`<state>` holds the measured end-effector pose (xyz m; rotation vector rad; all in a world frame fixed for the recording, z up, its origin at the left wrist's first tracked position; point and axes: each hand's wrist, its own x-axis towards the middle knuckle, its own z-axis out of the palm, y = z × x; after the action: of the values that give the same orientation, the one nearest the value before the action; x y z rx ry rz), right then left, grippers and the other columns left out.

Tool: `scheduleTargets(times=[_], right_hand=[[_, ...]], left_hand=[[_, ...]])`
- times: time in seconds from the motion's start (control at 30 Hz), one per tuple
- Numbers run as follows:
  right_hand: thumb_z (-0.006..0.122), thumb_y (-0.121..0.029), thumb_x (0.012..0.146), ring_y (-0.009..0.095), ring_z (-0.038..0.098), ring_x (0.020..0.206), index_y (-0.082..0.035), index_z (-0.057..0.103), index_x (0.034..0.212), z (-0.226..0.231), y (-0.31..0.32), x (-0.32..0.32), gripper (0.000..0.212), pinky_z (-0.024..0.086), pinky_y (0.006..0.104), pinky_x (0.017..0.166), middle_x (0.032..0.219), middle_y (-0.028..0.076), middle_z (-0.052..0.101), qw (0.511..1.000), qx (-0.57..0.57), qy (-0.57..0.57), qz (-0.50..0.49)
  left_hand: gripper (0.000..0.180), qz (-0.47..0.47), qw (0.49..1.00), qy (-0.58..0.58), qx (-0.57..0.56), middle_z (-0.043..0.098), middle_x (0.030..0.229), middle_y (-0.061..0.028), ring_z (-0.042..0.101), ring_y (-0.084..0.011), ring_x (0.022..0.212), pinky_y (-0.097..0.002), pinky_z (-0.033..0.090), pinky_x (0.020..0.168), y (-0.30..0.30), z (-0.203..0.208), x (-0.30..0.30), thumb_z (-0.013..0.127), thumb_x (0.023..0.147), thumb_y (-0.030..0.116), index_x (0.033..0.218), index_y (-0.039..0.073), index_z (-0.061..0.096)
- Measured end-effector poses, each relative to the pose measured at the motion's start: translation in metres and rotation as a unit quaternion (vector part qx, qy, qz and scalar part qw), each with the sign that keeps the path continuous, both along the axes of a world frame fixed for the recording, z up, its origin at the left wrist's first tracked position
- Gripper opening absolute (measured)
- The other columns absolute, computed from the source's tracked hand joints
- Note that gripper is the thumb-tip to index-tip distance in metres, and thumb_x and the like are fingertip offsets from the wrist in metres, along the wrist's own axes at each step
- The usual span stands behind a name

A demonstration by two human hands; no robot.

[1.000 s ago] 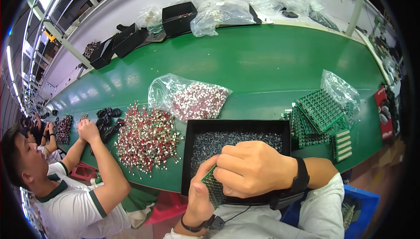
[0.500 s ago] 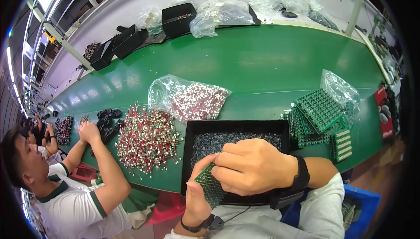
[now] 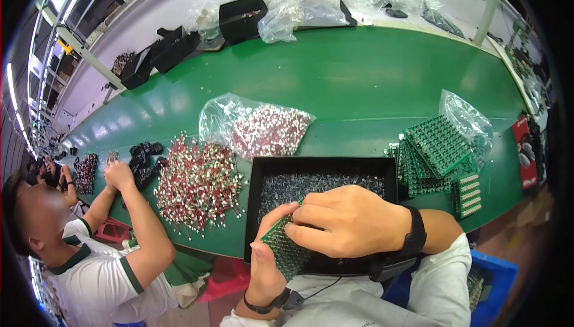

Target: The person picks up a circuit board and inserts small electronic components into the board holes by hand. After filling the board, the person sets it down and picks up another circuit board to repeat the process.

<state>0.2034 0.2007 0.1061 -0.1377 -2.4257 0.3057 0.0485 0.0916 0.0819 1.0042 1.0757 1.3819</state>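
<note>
Left hand [image 3: 263, 267] props a green perforated board [image 3: 286, 254] upright over the near edge of the black tray [image 3: 256, 207], steadying it; right hand [image 3: 350, 222] pinches at its top, pressing. Loose red-tipped parts [image 3: 197, 184] heaped within reach beside the tray's left wall; finished boards [image 3: 436, 147] stacked toward the table's right edge

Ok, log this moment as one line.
left hand: holds green board | right hand: fingers on board | behind: black tray of small parts

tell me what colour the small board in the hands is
Green, studded with rows of tiny pins; the board shows best in the head view.
</note>
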Motion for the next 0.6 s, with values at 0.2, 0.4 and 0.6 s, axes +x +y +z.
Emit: scheduleTargets(times=[0.2, 0.4, 0.6], right_hand=[[0.066, -0.009, 0.069, 0.020, 0.060, 0.059, 0.003, 0.063, 0.085, 0.000, 0.001, -0.005, 0.021, 0.047, 0.0288, 0.045, 0.077, 0.008, 0.057, 0.998, 0.012, 0.053, -0.010], [0.070, -0.006, 0.063, 0.019, 0.056, 0.054, 0.008, 0.065, 0.082, -0.002, -0.011, -0.006, 0.023, 0.043, 0.0269, 0.041, 0.079, 0.013, 0.058, 0.999, -0.010, 0.030, -0.040], [0.070, -0.003, 0.060, 0.017, 0.054, 0.051, 0.008, 0.065, 0.079, -0.006, -0.018, -0.007, 0.022, 0.041, 0.0250, 0.038, 0.078, 0.014, 0.058, 0.997, 0.012, 0.062, -0.044]], left_hand=[[0.096, -0.034, 0.999, -0.010, -0.002, 0.054, 0.131, -0.0168, 0.054, -0.0207, 0.118, -0.0335, 0.042, 0.101, 0.007, 0.003, -0.007, 0.031, 0.095, 0.075, 0.143, -0.008, 0.037], [0.100, -0.033, 0.999, -0.015, 0.014, 0.056, 0.130, -0.0178, 0.056, -0.0217, 0.117, -0.0344, 0.043, 0.101, 0.011, -0.002, -0.007, 0.027, 0.092, 0.079, 0.143, -0.007, 0.038], [0.102, -0.065, 0.996, -0.050, 0.019, 0.056, 0.129, -0.0175, 0.056, -0.0216, 0.117, -0.0342, 0.044, 0.100, 0.003, -0.006, -0.012, 0.025, 0.091, 0.080, 0.144, -0.006, 0.037]])
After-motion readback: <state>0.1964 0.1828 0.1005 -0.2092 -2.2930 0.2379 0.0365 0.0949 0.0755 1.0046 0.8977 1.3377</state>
